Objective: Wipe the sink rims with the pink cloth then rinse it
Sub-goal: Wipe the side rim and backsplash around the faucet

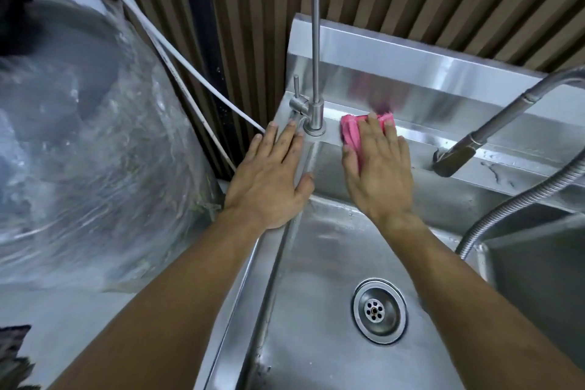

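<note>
Head view looks down on a steel sink (316, 263) whose back rim (421, 133) runs left to right under a low splashback, with the left rim (253, 263) running toward the viewer. A slim tap (313, 41) stands at the back-left corner, and a hose sprayer (456, 153) hangs over the back rim further right. The left hand (269, 174) lies flat, fingers straight, on the left rim beside the tap base, holding nothing. The right hand (380, 168) presses flat with straight fingers on the cloth (351, 131), which sits on the back rim just right of the tap. The cloth lies under and ahead of the right fingers, far nearer that hand than the left. The rim's long axis stretches away to the right, so the wipe likely goes that way, toward the sprayer. Rinsing seems not yet begun; no water runs.
</note>
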